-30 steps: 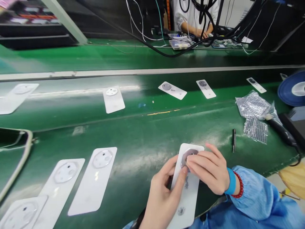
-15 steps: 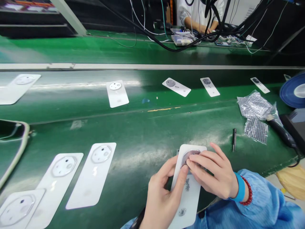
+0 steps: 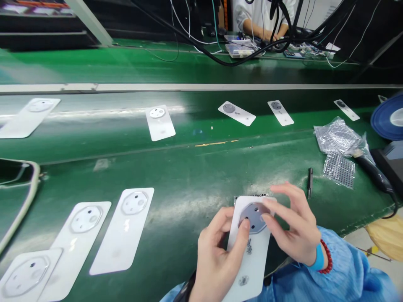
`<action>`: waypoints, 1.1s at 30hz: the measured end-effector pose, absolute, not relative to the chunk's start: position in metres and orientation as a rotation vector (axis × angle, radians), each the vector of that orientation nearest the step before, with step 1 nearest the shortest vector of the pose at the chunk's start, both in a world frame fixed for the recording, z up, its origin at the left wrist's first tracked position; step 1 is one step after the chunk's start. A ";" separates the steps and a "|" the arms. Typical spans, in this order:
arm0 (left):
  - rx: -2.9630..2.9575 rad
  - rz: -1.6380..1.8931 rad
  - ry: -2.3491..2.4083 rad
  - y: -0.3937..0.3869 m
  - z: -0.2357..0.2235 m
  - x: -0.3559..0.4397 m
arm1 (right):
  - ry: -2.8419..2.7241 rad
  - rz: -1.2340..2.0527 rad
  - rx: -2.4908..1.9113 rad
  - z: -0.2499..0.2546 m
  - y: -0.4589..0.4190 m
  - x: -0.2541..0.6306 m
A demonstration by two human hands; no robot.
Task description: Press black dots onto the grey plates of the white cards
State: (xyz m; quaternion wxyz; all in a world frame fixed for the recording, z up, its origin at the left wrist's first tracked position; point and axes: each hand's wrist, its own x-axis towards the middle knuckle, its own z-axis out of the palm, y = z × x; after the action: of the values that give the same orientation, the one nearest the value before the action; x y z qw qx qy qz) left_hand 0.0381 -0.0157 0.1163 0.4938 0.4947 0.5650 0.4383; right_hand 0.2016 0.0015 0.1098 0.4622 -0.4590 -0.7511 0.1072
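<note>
Since half a second ago, the right hand (image 3: 296, 228) has eased aside, baring more of the disc (image 3: 257, 214), and the far panels (image 3: 162, 128) have slid slightly right. The left hand (image 3: 217, 251) grasps the held panel (image 3: 253, 260), thumb on the disc beside a dark spot. Right thumb and forefinger reach the disc's right side; whether they pinch anything I cannot tell. The held panel is over the bench (image 3: 176, 218), near the body, a dotted strip (image 3: 252, 195) showing behind its top. I judge it mid-work, hands not yet off it. Leftward lie three near panels (image 3: 122, 237), two overlapping; whether done or waiting is unclear. Rightward are a black rod (image 3: 310, 183) and a dotted sheet (image 3: 339, 169).
</note>
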 end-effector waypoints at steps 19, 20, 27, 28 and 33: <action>0.700 1.045 1.289 0.000 0.103 0.047 | -1.504 1.026 -1.203 0.092 -0.001 0.203; 0.671 1.042 1.275 0.002 0.102 0.048 | -1.462 1.111 -1.193 0.091 -0.002 0.204; 0.706 1.119 1.297 0.010 0.097 0.062 | -1.239 1.222 -1.124 0.082 0.006 0.196; 0.723 1.126 1.321 0.010 0.097 0.065 | -1.191 1.210 -1.127 0.080 0.008 0.194; 0.792 1.202 1.437 0.013 0.100 0.083 | -1.031 1.275 -1.084 0.065 0.024 0.201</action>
State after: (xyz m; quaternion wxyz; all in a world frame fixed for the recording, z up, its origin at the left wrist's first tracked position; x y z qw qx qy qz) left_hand 0.0829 0.0134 0.0999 0.5261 0.3310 0.6009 0.5026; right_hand 0.2006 0.0236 0.0648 0.5546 -0.4587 -0.4365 0.5399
